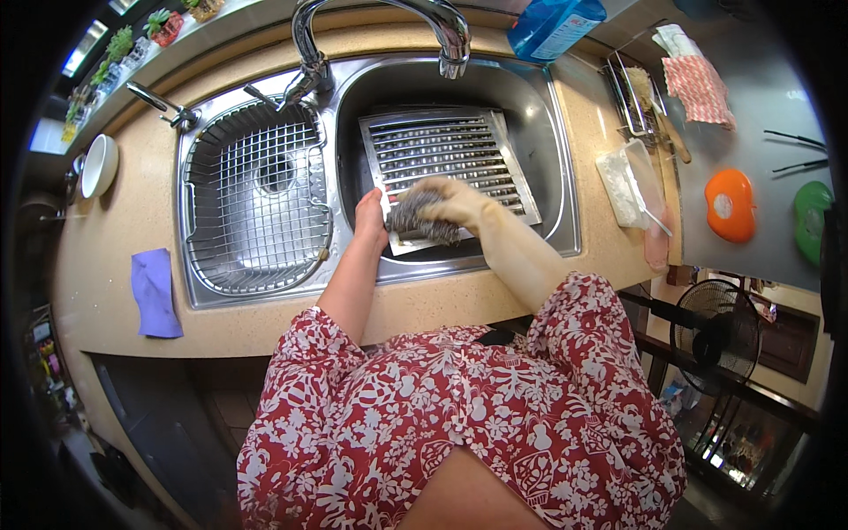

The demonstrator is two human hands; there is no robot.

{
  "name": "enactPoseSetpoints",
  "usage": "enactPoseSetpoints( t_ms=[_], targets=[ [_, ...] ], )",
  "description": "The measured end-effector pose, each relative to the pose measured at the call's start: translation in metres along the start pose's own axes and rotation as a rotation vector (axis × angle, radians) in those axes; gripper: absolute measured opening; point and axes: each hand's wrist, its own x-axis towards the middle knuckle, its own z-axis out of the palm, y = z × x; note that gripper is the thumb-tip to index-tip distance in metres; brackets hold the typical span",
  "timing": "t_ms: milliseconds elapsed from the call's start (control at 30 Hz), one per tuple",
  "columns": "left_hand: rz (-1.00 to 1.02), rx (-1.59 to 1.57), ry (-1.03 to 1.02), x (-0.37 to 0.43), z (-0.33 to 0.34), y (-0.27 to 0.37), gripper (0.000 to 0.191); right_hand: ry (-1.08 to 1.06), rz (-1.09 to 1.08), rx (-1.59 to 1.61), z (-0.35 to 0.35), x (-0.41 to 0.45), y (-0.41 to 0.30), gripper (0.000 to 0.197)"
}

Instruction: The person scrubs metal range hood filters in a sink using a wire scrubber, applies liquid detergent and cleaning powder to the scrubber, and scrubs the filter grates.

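Observation:
A slatted metal grille [457, 152], like a range hood baffle filter, lies tilted in the right bowl of the stainless steel sink [540, 109]. My bare left hand [372, 215] grips its left edge near the front corner, the fingertips partly hidden by the scourer. My right hand [457, 202] wears a cream rubber glove and holds a grey steel-wool scourer [424, 218]. The scourer rests against the grille's near left part, slightly blurred. Above the bowl hangs the spout of a chrome faucet [454, 56].
A wire basket [255, 218] fills the left bowl. On the counter are a purple cloth [156, 293], a white bowl [100, 165], a blue bottle [556, 30] and a plastic container [623, 189]. A wire caddy [633, 99] stands at the right, near an orange apple-shaped item [730, 205].

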Motion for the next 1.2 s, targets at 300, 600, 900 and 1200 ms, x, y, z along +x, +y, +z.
enactPoseSetpoints(
  t_ms=[300,600,900,1200],
  targets=[
    [-0.024,0.014,-0.104,-0.019,0.019,0.004,0.032,0.033,-0.461,-1.083,0.021,-0.024,0.005,0.037],
    [-0.082,0.050,-0.091,-0.029,0.018,0.009,0.037,-0.210,-0.622,-1.035,0.032,-0.010,0.018,0.018],
    [-0.081,0.057,-0.109,-0.039,0.023,0.022,0.065,-0.118,-0.515,-1.014,0.042,0.001,0.020,0.012],
    [-0.187,-0.001,-0.189,-0.039,0.027,0.025,0.105,-0.168,-0.445,-1.013,0.037,0.010,0.024,0.013]
  ],
)
